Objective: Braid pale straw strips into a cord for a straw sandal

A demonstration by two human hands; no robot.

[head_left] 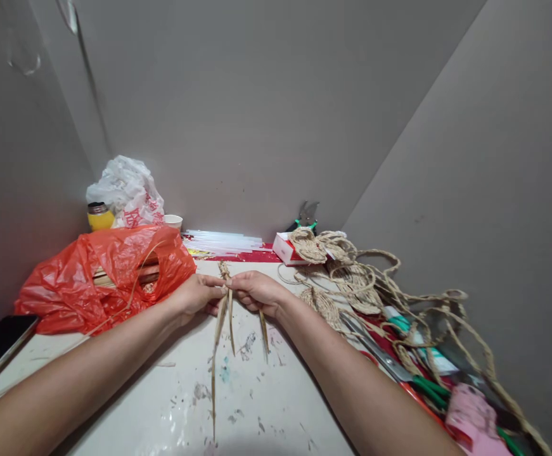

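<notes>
Dry plant strips (218, 323) hang down between my two hands over the white table, with a small knotted or braided end (224, 270) sticking up above the fingertips. My left hand (198, 295) pinches the strips from the left side. From the right, my right hand (255, 291) pinches them at nearly the same spot, the fingertips of both hands almost touching. One more strip (263, 332) hangs below my right hand. The longest strip reaches down toward the near part of the table.
A red plastic bag (85, 272) with strips inside lies left, a phone (0, 348) nearer. White sticks (223, 242) lie at the back. Braided cord pieces (352, 285), scissors (390, 364) and a pink item (473, 415) cover the right side. Walls (256, 114) stand close behind.
</notes>
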